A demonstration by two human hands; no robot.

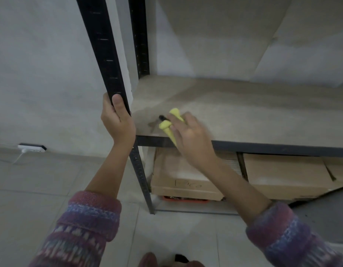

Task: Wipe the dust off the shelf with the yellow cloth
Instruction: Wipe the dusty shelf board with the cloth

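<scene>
One hand, yellow cloth on shelf

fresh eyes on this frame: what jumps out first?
The yellow cloth, bunched in the right hand at the front left corner of the shelf board, is the one bright thing here. Next, the left hand gripping the black upright post, and cardboard boxes below.
</scene>
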